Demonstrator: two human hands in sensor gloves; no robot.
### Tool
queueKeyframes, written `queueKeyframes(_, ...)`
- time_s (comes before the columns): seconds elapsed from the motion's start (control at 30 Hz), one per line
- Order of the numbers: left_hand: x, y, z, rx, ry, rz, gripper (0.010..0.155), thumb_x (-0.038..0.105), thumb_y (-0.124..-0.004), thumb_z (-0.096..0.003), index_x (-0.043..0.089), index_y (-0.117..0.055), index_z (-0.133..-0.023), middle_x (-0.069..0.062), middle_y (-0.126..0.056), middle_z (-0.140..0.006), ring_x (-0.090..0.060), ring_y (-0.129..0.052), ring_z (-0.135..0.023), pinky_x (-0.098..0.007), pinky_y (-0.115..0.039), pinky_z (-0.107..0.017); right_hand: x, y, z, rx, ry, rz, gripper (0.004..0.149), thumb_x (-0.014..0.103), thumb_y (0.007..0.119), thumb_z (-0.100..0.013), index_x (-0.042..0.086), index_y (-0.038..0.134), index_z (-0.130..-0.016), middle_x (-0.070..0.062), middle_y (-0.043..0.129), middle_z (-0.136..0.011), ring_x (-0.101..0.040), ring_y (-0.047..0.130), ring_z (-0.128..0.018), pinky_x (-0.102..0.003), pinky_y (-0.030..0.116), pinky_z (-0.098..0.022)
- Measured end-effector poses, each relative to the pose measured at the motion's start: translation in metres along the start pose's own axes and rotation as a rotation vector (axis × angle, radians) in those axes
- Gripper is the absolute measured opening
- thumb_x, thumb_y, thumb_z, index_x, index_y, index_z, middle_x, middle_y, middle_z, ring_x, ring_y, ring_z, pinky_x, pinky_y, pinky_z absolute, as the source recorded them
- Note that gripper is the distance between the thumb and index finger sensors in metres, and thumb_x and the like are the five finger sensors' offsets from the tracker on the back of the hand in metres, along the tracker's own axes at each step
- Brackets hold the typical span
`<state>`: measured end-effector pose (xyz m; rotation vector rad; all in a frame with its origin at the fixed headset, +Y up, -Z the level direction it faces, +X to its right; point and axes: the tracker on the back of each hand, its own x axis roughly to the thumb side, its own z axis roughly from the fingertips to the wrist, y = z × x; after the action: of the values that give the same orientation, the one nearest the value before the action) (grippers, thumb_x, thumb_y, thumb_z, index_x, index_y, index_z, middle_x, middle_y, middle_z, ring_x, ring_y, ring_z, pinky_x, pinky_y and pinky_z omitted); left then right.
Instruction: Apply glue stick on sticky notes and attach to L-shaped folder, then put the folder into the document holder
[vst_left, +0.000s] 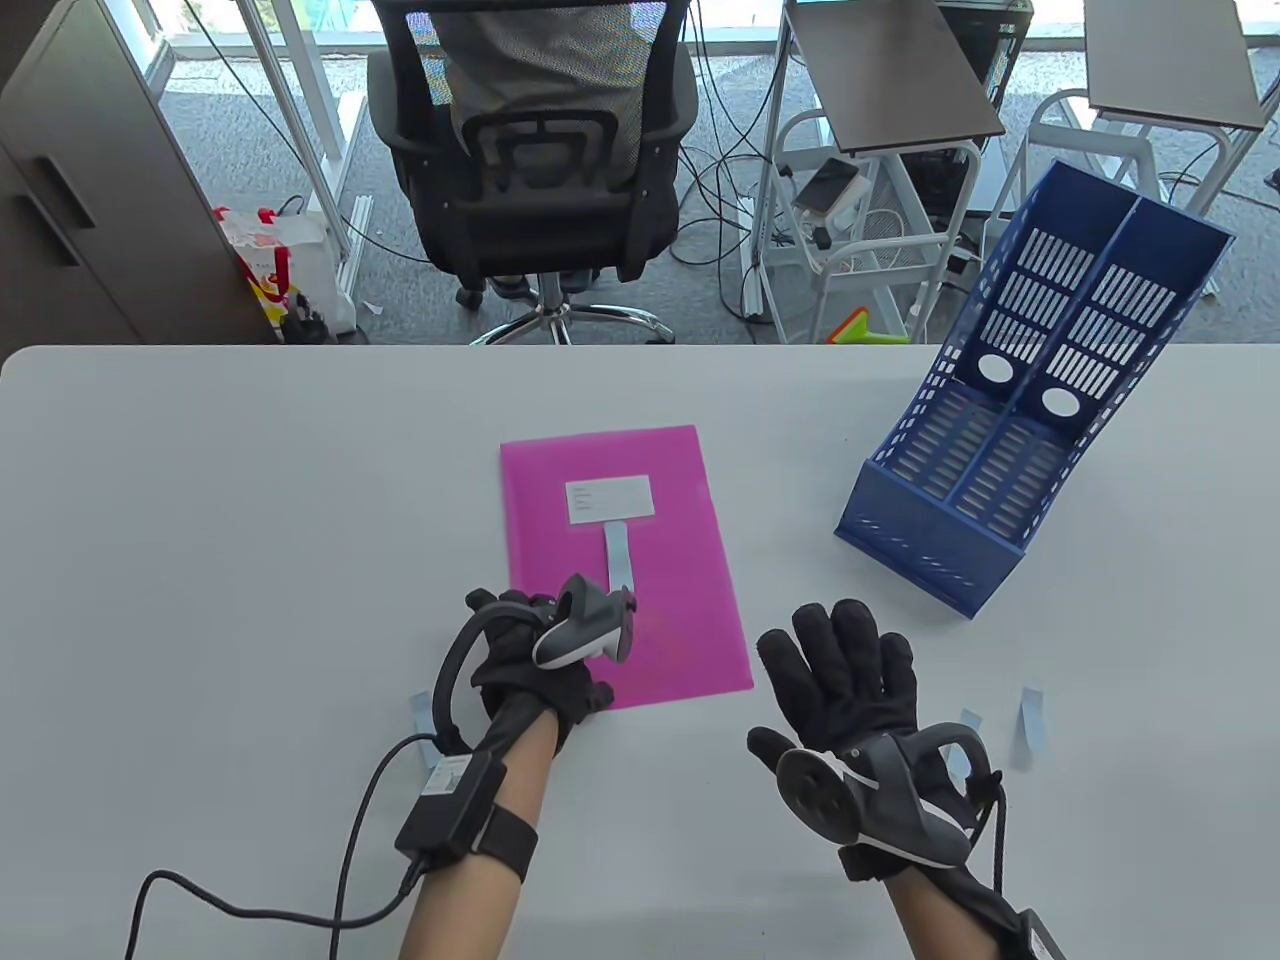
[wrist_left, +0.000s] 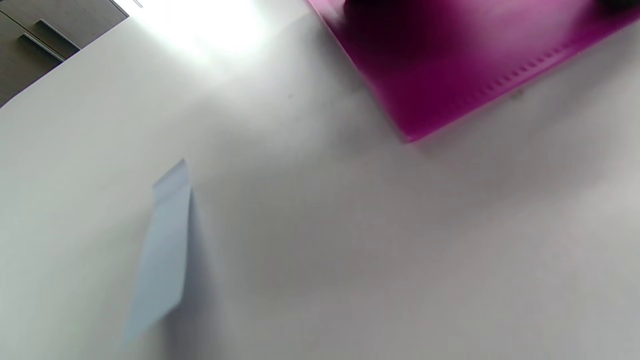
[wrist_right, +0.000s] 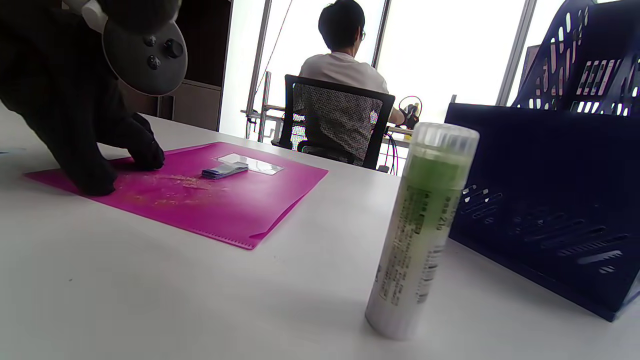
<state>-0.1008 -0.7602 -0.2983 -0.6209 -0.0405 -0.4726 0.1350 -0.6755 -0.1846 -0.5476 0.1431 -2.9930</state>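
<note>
A pink L-shaped folder (vst_left: 640, 600) lies flat mid-table, with a white label (vst_left: 609, 499) and a pale blue sticky note (vst_left: 619, 556) on it. My left hand (vst_left: 530, 665) presses its fingertips on the folder's near left corner; the right wrist view shows the left hand (wrist_right: 100, 145) touching the folder (wrist_right: 210, 200) beside the sticky note (wrist_right: 225, 170). My right hand (vst_left: 840, 665) hovers right of the folder, fingers spread, holding nothing. A green glue stick (wrist_right: 422, 230) stands upright and capped on the table; the right hand hides it from the table view. The blue document holder (vst_left: 1020, 430) stands at the right.
Loose pale blue sticky notes lie near my right wrist (vst_left: 1032, 715) and by my left wrist (vst_left: 421, 710), the latter also in the left wrist view (wrist_left: 162, 250). Across the table (vst_left: 250, 520) a person sits in an office chair (vst_left: 540, 150), back turned.
</note>
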Motion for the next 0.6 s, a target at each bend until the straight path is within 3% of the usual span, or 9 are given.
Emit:
queueKeyframes(0.27,0.010,-0.037,0.054,0.004,-0.102,-0.031,0.089,0.072,-0.063,-0.0425,0.028,-0.030,-0.112,-0.001,-0.032,-0.123,-0.028,-0.039,-0.120,-0.064,-0.028,-0.084,-0.009,-0.011,-0.005,-0.008,0.102,-0.070,0.081,0.056,0.062,-0.059,0.018,0.021,-0.116,-0.019,0.016,-0.122,-0.055,0.014,-0.108,-0.071,0.023,-0.073)
queueKeyframes(0.43,0.003,-0.045,0.062,-0.016,-0.169,0.049,0.088,0.070,-0.065,-0.0439,0.027,-0.029,-0.111,-0.003,-0.031,-0.121,-0.030,-0.042,-0.117,-0.056,-0.043,-0.084,-0.025,-0.021,-0.012,-0.045,0.211,-0.165,0.083,0.056,0.066,-0.058,0.013,0.026,-0.117,-0.020,0.021,-0.122,-0.056,0.019,-0.108,-0.072,0.026,-0.073)
queueKeyframes(0.6,-0.008,-0.048,0.062,0.019,-0.242,0.149,0.086,0.070,-0.066,-0.0437,0.027,-0.034,-0.111,-0.003,-0.034,-0.121,-0.031,-0.044,-0.115,-0.057,-0.042,-0.084,-0.034,0.003,-0.016,-0.017,0.282,-0.121,0.083,0.054,0.069,-0.057,0.011,0.031,-0.117,-0.022,0.026,-0.121,-0.056,0.024,-0.107,-0.071,0.031,-0.073)
